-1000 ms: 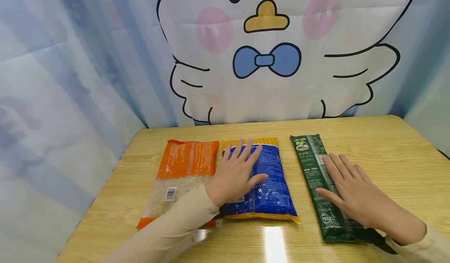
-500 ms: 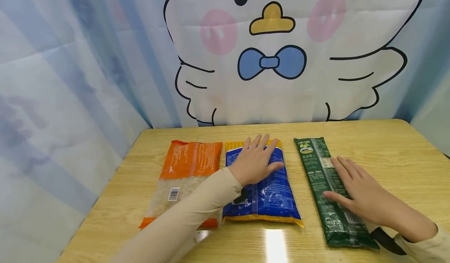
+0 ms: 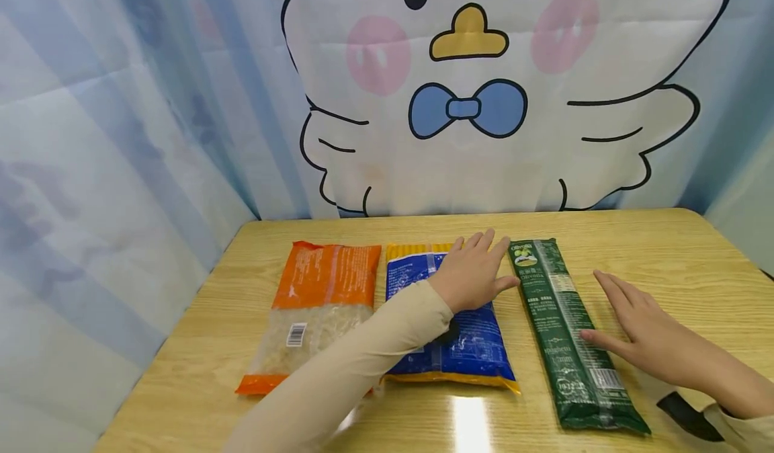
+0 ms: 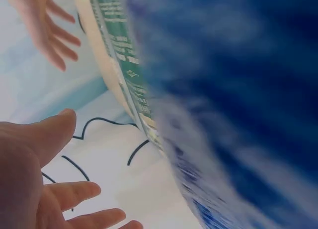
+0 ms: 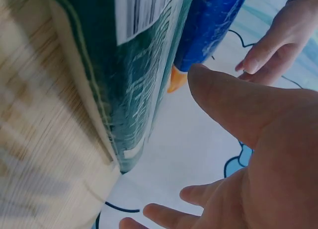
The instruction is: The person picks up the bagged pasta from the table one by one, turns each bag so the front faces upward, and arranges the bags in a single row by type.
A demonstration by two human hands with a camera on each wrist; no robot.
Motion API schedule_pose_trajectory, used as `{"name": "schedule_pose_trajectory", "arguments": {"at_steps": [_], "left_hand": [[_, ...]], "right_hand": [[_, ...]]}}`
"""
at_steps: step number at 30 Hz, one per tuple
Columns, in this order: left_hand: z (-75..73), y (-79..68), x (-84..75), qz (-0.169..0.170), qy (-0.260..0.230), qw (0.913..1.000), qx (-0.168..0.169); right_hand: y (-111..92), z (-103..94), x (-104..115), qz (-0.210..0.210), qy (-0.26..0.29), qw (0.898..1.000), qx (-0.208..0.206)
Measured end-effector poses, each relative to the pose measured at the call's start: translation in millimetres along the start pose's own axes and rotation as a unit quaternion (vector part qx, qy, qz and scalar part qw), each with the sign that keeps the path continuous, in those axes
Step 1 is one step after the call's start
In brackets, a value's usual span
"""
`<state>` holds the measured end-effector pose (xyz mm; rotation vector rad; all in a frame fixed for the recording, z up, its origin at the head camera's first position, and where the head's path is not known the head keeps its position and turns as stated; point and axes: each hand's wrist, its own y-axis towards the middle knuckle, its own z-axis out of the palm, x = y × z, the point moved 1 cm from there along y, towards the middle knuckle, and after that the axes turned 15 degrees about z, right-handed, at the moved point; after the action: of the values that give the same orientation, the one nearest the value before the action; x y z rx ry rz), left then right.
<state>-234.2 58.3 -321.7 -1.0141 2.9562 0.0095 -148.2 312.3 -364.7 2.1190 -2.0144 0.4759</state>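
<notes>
My left hand (image 3: 471, 275), fingers extended, is over the upper right of a blue and yellow plastic bag (image 3: 478, 355). Its thumb reaches toward the top of a long green spaghetti packet (image 3: 553, 332). In the left wrist view, the blue bag fills the right side, apart from the spread fingers of the left hand (image 4: 30, 174). My right hand (image 3: 656, 339) hovers beside the packet's right edge, its thumb overlapping that edge in the head view. From the right wrist, the packet (image 5: 134, 90) stands clear of the loosely extended fingers. Neither hand holds anything.
An orange bag with a see-through lower half (image 3: 332, 275) lies left of the blue one, partly covered by the left sleeve (image 3: 345, 365). All three packs lie on a wooden table (image 3: 199, 345). A cartoon-printed curtain (image 3: 465, 164) hangs behind.
My left hand has slid rightward across the blue bag toward the green packet. The right hand has come off the packet's face and moved right. The packs stay in place.
</notes>
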Motion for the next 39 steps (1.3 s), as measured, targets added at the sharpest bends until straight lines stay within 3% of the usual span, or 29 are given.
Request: {"name": "schedule_pose_trajectory", "arguments": {"at_steps": [9,14,19,24,30,33,39], "left_hand": [[-4.4,25.8,-5.3,-0.013,-0.048,0.9987,-0.012],[-4.4,40.2,-5.3,-0.029,-0.116,0.9925,-0.026],[-5.8,52.7,1.6,-0.073,-0.202,0.9751,-0.054],[-5.6,62.0,5.7,-0.078,-0.270,0.9572,-0.067],[-3.2,60.2,16.4,-0.105,-0.327,0.9366,-0.070],[-0.7,62.7,19.9,-0.116,-0.350,0.9277,-0.057],[12.3,75.7,21.0,-0.121,-0.426,0.8965,-0.023]], "right_hand": [[3.1,0.3,-10.6,0.004,0.017,1.000,0.002],[6.8,1.7,-14.1,0.005,0.019,1.000,0.008],[9.7,2.1,-12.7,0.005,0.028,0.999,0.026],[7.6,0.2,-13.4,0.003,0.038,0.999,0.032],[11.1,1.3,-6.5,-0.016,0.050,0.998,0.033],[13.6,1.4,-5.1,-0.009,0.057,0.997,0.045],[18.5,1.1,-10.0,0.009,0.069,0.995,0.076]]}}
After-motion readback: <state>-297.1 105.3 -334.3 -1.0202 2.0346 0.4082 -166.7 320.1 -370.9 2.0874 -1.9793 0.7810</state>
